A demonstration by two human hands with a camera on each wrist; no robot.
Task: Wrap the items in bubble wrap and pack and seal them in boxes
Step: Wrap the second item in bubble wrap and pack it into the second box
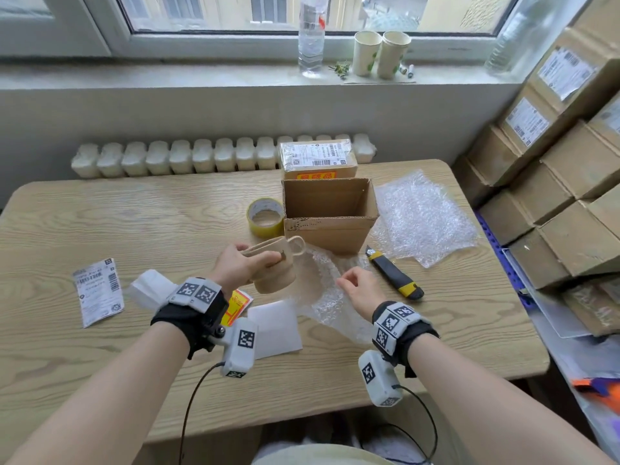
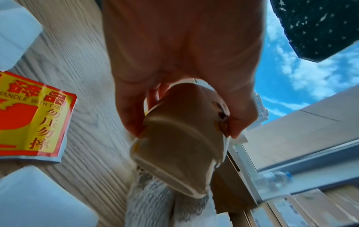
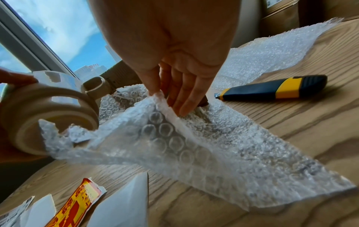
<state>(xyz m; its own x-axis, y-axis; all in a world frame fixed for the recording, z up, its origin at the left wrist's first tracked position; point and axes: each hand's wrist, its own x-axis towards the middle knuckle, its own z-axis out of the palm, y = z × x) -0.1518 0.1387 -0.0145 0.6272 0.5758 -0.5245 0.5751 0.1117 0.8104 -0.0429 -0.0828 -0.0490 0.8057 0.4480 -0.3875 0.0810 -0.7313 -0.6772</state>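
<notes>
My left hand (image 1: 257,254) grips a beige ceramic mug (image 1: 276,276) by its body, thumb on one side and fingers on the other, and holds it tilted just above the table. The left wrist view shows the mug (image 2: 174,153) from below, with its base over a bubble wrap sheet (image 1: 322,297). My right hand (image 1: 343,280) pinches a raised fold of that bubble wrap sheet (image 3: 213,145) beside the mug (image 3: 48,116). Behind both hands stands an open, empty cardboard box (image 1: 330,213).
A yellow tape roll (image 1: 266,218) sits left of the open box, and a sealed labelled box (image 1: 317,159) is behind it. A utility knife (image 1: 394,273) and a second bubble wrap sheet (image 1: 422,216) lie to the right. Labels (image 1: 99,292), a fragile sticker (image 1: 236,305) and white paper (image 1: 276,325) lie near me. Stacked cartons (image 1: 570,162) line the right.
</notes>
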